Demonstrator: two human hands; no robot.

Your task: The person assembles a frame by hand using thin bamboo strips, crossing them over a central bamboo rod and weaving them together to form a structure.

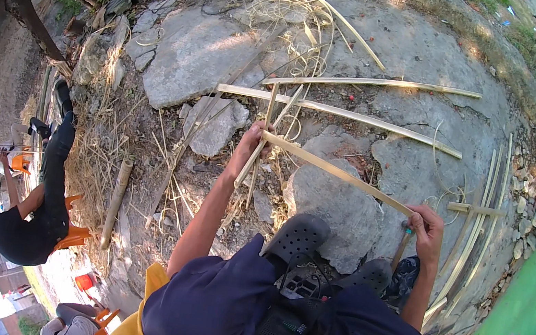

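I sit with both knees up, dark clogs (299, 237) on cracked stone ground. My left hand (255, 139) grips the far end of a long pale bamboo strip (336, 172) along with a few thinner slivers that hang down. My right hand (427, 227) is closed around a knife handle (403, 247) and meets the near end of the same strip. The strip runs slantwise between my two hands, above my feet.
More split bamboo strips (342, 113) lie crossed on the stone ahead, and a bundle (472, 240) lies at the right. A thick bamboo pole (116, 200) lies at the left among shavings. Another person (41, 203) sits on an orange stool at the far left.
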